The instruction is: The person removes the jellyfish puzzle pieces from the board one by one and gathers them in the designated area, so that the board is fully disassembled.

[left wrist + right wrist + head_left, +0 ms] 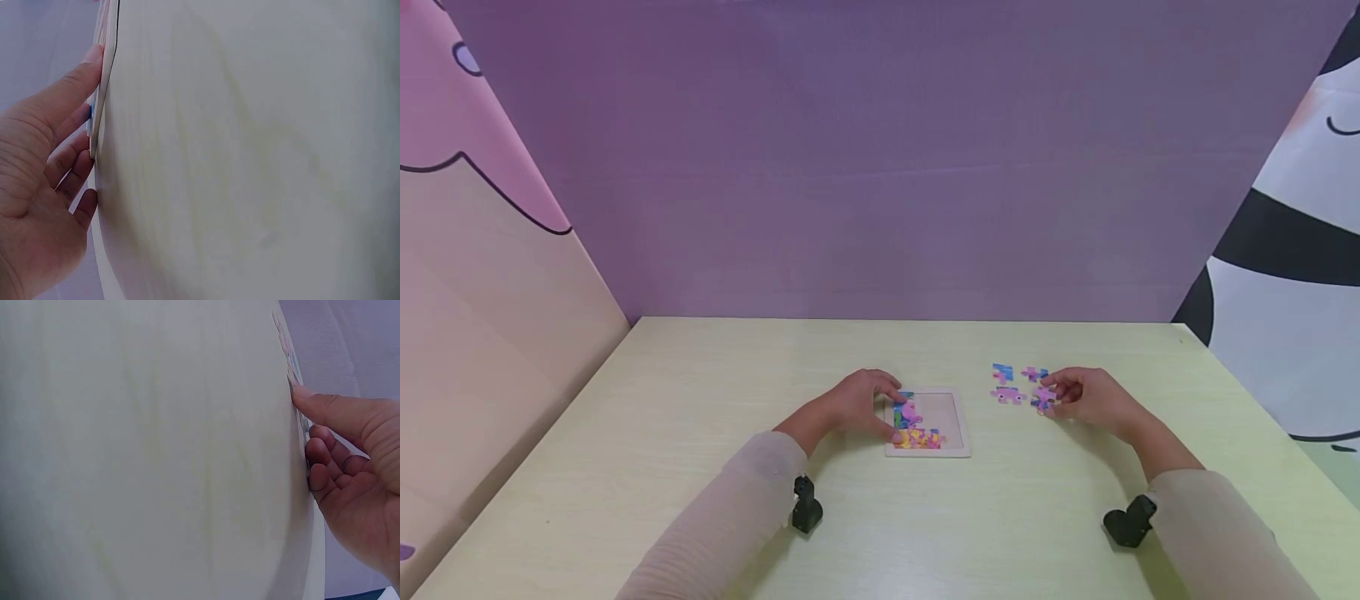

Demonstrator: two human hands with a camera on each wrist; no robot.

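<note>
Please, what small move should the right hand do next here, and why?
Probably pinch the nearest loose puzzle piece and lift it. The right hand already touches it among the loose pieces on the table, while the left hand steadies the puzzle tray, which looks only partly filled.

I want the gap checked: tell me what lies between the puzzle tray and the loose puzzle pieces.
Only bare table. In the head view, nothing lies between the puzzle tray and the loose puzzle pieces.
</note>
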